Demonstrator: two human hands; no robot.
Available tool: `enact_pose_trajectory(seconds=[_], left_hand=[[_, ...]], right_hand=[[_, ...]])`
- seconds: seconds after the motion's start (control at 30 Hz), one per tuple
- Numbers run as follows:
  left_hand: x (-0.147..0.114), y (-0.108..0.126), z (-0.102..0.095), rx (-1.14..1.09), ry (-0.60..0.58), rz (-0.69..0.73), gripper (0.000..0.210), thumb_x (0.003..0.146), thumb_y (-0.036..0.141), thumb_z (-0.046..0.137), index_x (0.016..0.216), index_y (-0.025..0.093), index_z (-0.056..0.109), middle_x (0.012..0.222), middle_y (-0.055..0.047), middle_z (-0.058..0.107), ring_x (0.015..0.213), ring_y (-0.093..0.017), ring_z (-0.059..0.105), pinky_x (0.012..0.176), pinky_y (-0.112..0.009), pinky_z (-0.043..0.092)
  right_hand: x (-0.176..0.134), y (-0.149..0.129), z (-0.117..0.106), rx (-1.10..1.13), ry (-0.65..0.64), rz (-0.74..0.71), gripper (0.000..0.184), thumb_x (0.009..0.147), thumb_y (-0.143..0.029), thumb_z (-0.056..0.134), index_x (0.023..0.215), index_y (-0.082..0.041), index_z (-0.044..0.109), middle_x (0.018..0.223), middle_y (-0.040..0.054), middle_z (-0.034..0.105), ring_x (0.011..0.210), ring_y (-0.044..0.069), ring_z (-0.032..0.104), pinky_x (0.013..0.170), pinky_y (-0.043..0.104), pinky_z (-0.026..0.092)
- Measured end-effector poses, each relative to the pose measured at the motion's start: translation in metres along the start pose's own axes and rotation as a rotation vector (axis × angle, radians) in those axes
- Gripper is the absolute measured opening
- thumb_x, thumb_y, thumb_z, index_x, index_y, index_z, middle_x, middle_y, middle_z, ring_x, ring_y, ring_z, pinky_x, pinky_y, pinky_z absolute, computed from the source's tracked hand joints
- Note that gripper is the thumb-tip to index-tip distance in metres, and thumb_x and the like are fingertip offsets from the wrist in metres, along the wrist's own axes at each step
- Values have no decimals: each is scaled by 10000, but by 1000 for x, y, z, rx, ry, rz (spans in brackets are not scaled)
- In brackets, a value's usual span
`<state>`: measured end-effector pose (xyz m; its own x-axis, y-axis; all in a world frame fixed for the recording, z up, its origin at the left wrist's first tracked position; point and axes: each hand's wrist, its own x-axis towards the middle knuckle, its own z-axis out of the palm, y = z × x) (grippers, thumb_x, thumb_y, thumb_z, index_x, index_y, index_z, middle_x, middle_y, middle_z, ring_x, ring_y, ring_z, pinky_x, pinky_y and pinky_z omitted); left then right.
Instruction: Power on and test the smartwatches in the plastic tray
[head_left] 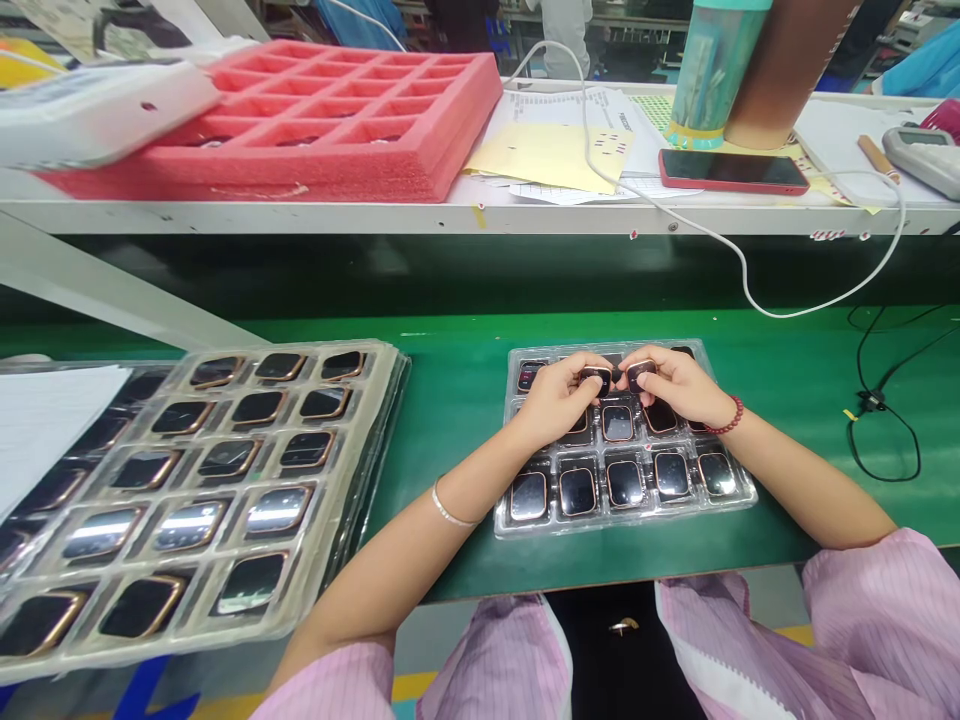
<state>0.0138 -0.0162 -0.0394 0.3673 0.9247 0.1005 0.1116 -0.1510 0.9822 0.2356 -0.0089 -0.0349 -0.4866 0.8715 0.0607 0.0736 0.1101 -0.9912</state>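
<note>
Over the back row of a clear plastic tray (630, 515), my left hand (562, 393) is closed on a smartwatch case (598, 378) with a dark face and gold rim. Beside it my right hand (679, 385) grips a second watch case (640, 374) of the same kind, thumb on its face. The two cases are a small gap apart. Several more watch cases (625, 483) lie face up in the tray's pockets below my hands. Part of the back row is hidden by my fingers.
At the left stands a stack of plastic trays (300, 540) filled with watch cases, papers (52, 420) over its edge. The shelf (420, 218) above bears a red foam tray (360, 160), a phone (731, 172) and tall bottles. A white cable (739, 250) hangs down; black cable (874, 400) lies right.
</note>
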Motion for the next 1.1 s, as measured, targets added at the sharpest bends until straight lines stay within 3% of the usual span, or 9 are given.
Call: enact_pose_trajectory(seconds=[0.13,0.2,0.3,0.47,0.6,0.67,0.87,1.03,1.1], left_hand=[[0,-3,0,-20,-4,20,252,888,335,585,1046,153,661,955,-82,713,801,-181,674,695,-300,570],[0,-5,0,1,33,36,312,855,252,597,1154,169,627,1004,-81,715,870,-189,681,743,-300,563],[0,-5,0,33,82,56,496,789,143,606,1278,198,552,1063,-71,709,955,-190,675,793,-290,541],[-1,-3,-2,65,66,40,357,860,217,579,1215,180,582,993,-63,708,788,-160,654,750,-293,524],[0,-3,-3,39,69,14,445,890,162,457,1330,209,508,1049,-44,703,731,-120,633,793,-299,523],[0,-3,-2,7,85,17,477,853,135,481,1325,203,495,1068,-49,699,785,-124,645,824,-301,525],[1,-1,0,28,91,3,277,832,206,591,1106,168,591,968,-63,695,817,-163,658,736,-287,522],[-1,-1,1,-12,72,31,497,762,128,638,1243,191,528,1001,-54,696,913,-175,663,760,-269,513],[-1,-2,0,-12,60,26,426,806,177,641,1223,191,553,969,-48,699,822,-160,658,720,-266,508]], right_hand=[[1,0,0,-14,-8,-23,282,955,-419,615,1054,-157,647,877,61,724,560,97,570,531,236,502],[1,-1,0,-39,-7,-81,252,903,-330,678,1090,-170,626,924,63,722,707,135,643,612,251,535],[1,-2,0,-52,-20,-109,348,825,-204,705,1155,-191,598,1026,69,713,894,179,681,724,286,566],[1,-1,-1,6,6,3,242,918,-274,595,1137,-173,593,977,68,722,605,104,603,570,256,531],[1,-1,1,-29,-8,-74,232,851,-240,697,1051,-162,611,889,58,717,727,137,638,613,245,513],[1,-2,1,-20,-19,-76,261,825,-200,699,1067,-165,609,915,63,719,776,150,655,635,251,522],[0,-5,-1,-2,-56,-6,285,859,-188,619,1143,-171,607,1032,77,717,648,102,625,629,267,566],[0,-4,1,-13,-57,-37,352,811,-149,675,1156,-186,617,1046,72,718,702,119,646,670,274,590],[0,-3,0,0,-45,-24,305,849,-216,688,1146,-181,628,1012,73,729,668,116,642,645,270,588]])
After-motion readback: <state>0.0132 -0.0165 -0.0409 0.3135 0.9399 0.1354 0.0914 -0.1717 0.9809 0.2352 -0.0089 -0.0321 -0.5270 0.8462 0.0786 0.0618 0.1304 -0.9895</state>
